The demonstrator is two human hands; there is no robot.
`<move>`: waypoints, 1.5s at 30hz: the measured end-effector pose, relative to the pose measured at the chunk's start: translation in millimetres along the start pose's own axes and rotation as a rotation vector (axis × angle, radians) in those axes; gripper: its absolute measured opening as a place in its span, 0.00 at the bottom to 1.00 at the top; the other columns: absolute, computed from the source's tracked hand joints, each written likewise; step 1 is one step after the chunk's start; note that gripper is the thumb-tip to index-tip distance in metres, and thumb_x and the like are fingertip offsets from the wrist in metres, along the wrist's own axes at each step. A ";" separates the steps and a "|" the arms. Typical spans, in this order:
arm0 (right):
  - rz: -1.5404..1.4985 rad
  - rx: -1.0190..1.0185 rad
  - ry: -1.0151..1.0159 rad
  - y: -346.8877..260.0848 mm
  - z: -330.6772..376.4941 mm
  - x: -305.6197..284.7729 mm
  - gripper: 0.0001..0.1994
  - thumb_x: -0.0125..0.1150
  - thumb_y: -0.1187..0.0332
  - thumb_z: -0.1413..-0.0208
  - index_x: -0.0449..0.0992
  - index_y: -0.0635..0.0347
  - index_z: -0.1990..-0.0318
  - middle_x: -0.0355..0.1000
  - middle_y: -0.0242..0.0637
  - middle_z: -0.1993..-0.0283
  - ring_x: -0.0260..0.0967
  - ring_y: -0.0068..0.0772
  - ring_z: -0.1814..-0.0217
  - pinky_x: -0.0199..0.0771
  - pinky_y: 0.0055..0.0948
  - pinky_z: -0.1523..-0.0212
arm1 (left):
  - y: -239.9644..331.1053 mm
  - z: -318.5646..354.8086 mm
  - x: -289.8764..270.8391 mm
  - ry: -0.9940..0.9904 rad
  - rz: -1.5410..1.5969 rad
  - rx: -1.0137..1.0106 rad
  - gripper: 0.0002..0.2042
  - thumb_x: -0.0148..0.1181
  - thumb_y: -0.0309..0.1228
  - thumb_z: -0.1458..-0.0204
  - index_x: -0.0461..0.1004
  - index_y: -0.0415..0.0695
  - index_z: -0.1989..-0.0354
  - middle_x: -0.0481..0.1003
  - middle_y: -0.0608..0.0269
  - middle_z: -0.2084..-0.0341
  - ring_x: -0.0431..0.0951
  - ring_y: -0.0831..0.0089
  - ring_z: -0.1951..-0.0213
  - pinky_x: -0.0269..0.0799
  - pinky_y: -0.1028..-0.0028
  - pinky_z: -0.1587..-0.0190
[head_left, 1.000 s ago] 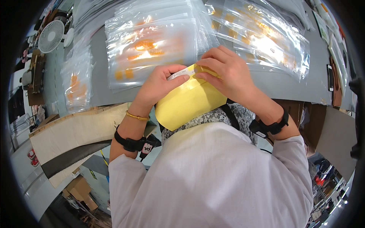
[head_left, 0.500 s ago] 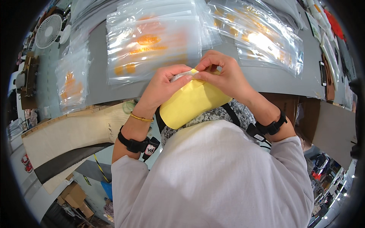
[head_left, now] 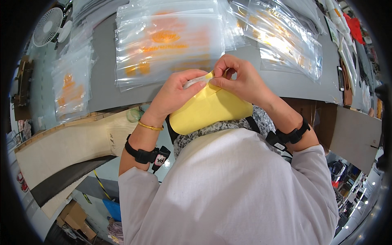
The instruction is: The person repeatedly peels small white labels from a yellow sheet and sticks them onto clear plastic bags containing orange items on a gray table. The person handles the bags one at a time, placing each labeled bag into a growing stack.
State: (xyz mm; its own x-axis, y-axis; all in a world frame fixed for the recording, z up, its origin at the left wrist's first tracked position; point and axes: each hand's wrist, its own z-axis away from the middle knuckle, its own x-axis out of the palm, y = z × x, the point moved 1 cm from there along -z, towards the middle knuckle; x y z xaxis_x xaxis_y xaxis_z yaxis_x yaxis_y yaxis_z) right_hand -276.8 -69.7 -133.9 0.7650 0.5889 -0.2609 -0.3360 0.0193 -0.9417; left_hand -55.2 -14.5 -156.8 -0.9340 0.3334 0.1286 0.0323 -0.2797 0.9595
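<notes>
A curved yellow sheet hangs in front of my body at the near edge of the table, its top edge between my two hands. With thumb and fingers, my left hand grips that edge together with a small whitish piece, whose kind I cannot make out. Close beside it, my right hand pinches the sheet's yellow corner, thumb against curled forefinger. Both hands are closed, their fingertips nearly touching. Just beyond them lies a stack of clear plastic bags with orange print.
More clear bags lie at the right of the grey table, and another pile at the left. A white fan stands far left, a phone far right. A pale curved board is below left.
The right fingers have curled slightly at the yellow corner. The sheet's lower edge has risen a little. The whole view has shifted slightly; both hands keep their grip.
</notes>
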 end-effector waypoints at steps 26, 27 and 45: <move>-0.048 -0.033 0.136 33.1 -20.6 -18.6 0.09 0.69 0.68 0.38 0.82 0.66 0.61 0.77 0.30 0.53 0.72 0.19 0.58 0.74 0.23 0.54 | 47.6 21.5 -33.7 -0.067 -1.090 0.594 0.03 0.64 0.25 0.49 0.79 0.43 0.66 0.71 0.60 0.70 0.74 0.59 0.66 0.68 0.61 0.67; -0.103 -0.032 0.095 36.7 -21.4 -14.4 0.09 0.70 0.68 0.38 0.82 0.66 0.62 0.76 0.30 0.52 0.73 0.19 0.58 0.74 0.23 0.53 | 47.1 18.9 -31.1 -0.112 -1.090 0.569 0.04 0.64 0.24 0.50 0.79 0.42 0.66 0.72 0.59 0.68 0.75 0.58 0.63 0.69 0.61 0.64; 0.303 -0.142 0.306 47.1 -23.7 10.4 0.07 0.71 0.69 0.46 0.82 0.62 0.72 0.77 0.33 0.54 0.72 0.40 0.50 0.74 0.37 0.53 | 7.9 2.5 5.2 -0.198 -1.161 0.637 0.05 0.65 0.26 0.52 0.80 0.42 0.67 0.73 0.46 0.44 0.72 0.51 0.41 0.70 0.57 0.40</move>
State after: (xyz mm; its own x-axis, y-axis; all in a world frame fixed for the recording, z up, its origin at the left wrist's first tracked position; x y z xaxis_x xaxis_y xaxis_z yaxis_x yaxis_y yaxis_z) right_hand -271.7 -81.9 -186.1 0.7782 0.2840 -0.5602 -0.5076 -0.2408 -0.8273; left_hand -58.9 -12.7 -148.0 -0.4685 0.2293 -0.8532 -0.5296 0.7001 0.4789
